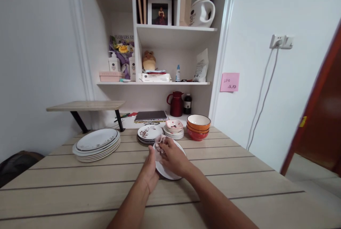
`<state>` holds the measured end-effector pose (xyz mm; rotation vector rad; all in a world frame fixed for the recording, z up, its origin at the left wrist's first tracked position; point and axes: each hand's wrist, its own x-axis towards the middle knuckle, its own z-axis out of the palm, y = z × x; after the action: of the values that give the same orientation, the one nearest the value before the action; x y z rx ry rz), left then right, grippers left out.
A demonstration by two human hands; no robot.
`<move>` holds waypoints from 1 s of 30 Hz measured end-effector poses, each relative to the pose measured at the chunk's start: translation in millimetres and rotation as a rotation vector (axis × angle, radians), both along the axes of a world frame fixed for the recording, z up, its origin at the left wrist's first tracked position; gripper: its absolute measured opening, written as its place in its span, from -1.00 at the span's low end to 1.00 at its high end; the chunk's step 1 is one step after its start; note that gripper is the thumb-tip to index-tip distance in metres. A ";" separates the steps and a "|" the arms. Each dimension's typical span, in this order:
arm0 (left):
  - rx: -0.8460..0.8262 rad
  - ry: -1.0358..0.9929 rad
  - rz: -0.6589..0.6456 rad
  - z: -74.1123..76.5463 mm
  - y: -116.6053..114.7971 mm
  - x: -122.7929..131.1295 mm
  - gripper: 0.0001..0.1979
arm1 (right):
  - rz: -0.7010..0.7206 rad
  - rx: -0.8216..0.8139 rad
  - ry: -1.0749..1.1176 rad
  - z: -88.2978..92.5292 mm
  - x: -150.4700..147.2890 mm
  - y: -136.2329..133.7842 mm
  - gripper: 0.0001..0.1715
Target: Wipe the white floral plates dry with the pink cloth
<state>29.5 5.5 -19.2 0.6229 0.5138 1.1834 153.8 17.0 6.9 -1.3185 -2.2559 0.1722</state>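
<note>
A white plate [169, 174] is tilted up over the table in front of me. Its left edge sits in my left hand [149, 170], thumb at the rim and the other fingers hidden behind it. My right hand [174, 158] grips a crumpled pale pink cloth [160, 141] against the plate's upper left face. Just beyond stand a stack of patterned plates [150, 132] and a stack of small white plates [174, 135] with a pink-patterned bowl [174, 125] on top. Stacked orange and red bowls [198, 129] are to their right.
Large plates [97, 143] are stacked at the table's left, near a small raised shelf [86, 105]. Behind the table [112, 186], a white shelf unit [173, 29] holds a dark red jug [176, 104], a dark bottle [187, 103] and a laptop-like slab [151, 115].
</note>
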 end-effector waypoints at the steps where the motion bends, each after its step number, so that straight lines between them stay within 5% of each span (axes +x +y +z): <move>1: -0.001 -0.018 0.000 -0.4 0.6 -0.3 -0.31 | 0.061 -0.005 0.005 -0.4 1.7 -1.7 -0.32; 6: -0.057 -0.024 -0.032 -2.4 1.2 -3.6 -0.28 | 0.345 -0.126 0.028 0.8 18.3 -2.8 -0.42; 10: -0.071 -0.028 -0.073 -0.9 0.5 -5.8 -0.30 | 0.401 -0.250 -0.007 7.5 32.3 -4.2 -0.55; 13: -0.069 -0.015 -0.072 2.4 1.2 -5.5 -0.27 | 0.275 -0.335 -0.092 11.9 42.6 -5.1 -0.66; 17: -0.066 0.025 -0.007 4.8 0.0 -4.2 -0.32 | -0.197 -0.272 -0.132 11.1 52.3 0.3 -0.76; 20: -0.061 0.090 0.049 4.7 -3.7 -3.2 -0.34 | -0.401 -0.169 -0.094 6.9 50.9 8.0 -0.78; 25: -0.022 0.127 0.080 3.8 -5.7 -1.3 -0.37 | -0.503 -0.043 -0.009 1.6 29.0 19.6 -0.75; 30: -0.010 0.080 -0.004 2.1 -3.0 0.2 -0.37 | -0.378 0.030 0.072 -0.3 5.5 21.6 -0.77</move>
<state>29.7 2.6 -17.1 0.6645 0.5857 1.1549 159.4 38.6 6.6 -1.6634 -1.9016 0.0495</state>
